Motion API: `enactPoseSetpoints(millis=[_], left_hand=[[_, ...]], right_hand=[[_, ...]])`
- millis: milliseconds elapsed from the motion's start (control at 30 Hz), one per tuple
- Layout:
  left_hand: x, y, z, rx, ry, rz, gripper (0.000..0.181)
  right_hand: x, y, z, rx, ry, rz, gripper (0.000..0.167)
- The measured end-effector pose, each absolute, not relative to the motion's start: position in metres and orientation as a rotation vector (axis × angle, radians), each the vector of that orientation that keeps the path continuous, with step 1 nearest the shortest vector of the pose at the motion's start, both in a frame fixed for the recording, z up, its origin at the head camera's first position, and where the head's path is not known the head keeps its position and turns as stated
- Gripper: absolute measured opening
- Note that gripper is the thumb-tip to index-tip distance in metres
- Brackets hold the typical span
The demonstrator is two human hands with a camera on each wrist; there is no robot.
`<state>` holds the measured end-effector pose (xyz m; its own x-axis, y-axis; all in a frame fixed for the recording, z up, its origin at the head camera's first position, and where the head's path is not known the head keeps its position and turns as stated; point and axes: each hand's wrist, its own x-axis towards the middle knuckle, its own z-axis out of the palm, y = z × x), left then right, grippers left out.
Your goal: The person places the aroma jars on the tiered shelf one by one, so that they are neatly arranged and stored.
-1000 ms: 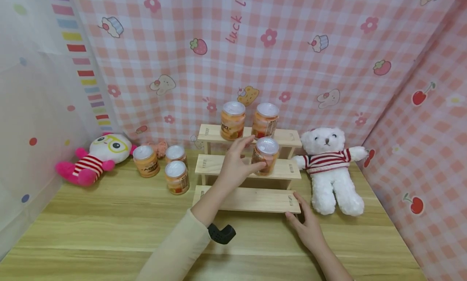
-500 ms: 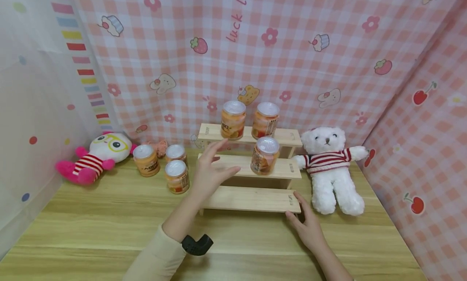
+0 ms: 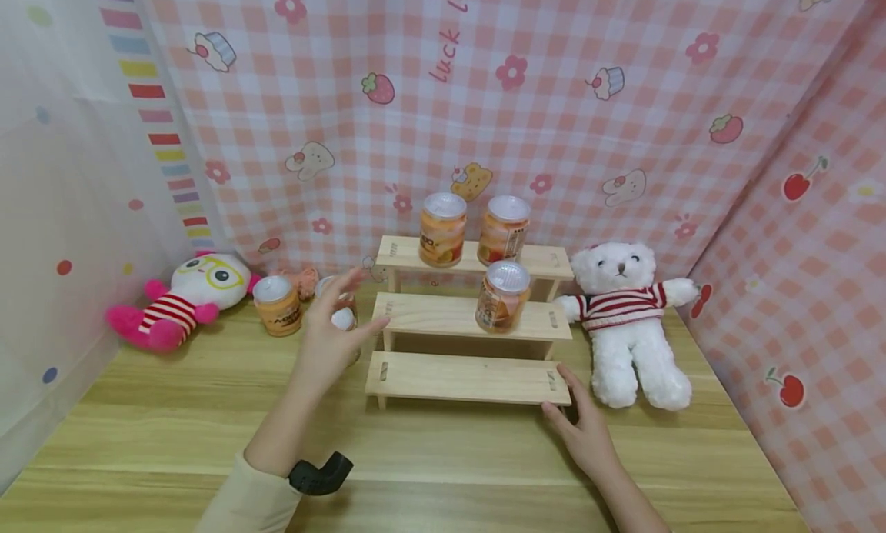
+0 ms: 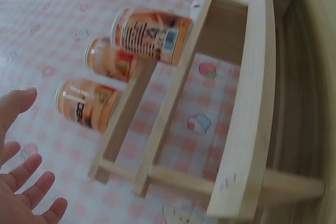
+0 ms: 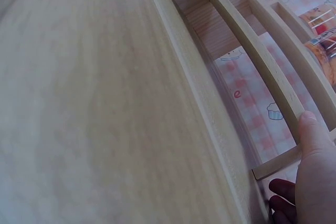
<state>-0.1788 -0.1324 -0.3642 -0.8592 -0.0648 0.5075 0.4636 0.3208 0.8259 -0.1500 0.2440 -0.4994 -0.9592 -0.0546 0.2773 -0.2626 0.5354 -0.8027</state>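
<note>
My left hand, fingers spread and holding nothing, is in front of two orange-labelled cans, partly hiding the front one and the one behind it. Another such can stands to their left. My right hand grips the right end of the lowest step of a three-step wooden shelf. In the right wrist view its thumb lies on the step's front edge. Two cans stand on the top step, a left one and a right one. A third stands right of centre on the middle step.
A white teddy bear in a striped sweater lies right of the shelf. On the left lies a pink and white plush toy with yellow glasses, near a small pinkish item. Checked cloth hangs behind the wooden table.
My left hand has let go of the can on the middle step and moved left to the cans on the table. My right hand has stayed at the shelf's end.
</note>
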Motion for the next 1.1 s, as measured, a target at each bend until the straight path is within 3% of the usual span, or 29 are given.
enactPoseSetpoints(millis=[633, 1100], left_hand=[[-0.186, -0.215, -0.395, -0.150, -2.162, -1.370, 0.070], [-0.207, -0.247, -0.420, 0.016, -2.218, -1.272, 0.074]], right_hand=[[-0.151, 0.245, -0.501, 0.254, -2.560, 1.394, 0.065], [-0.152, 0.245, -0.502, 0.253, -2.564, 1.389, 0.066]])
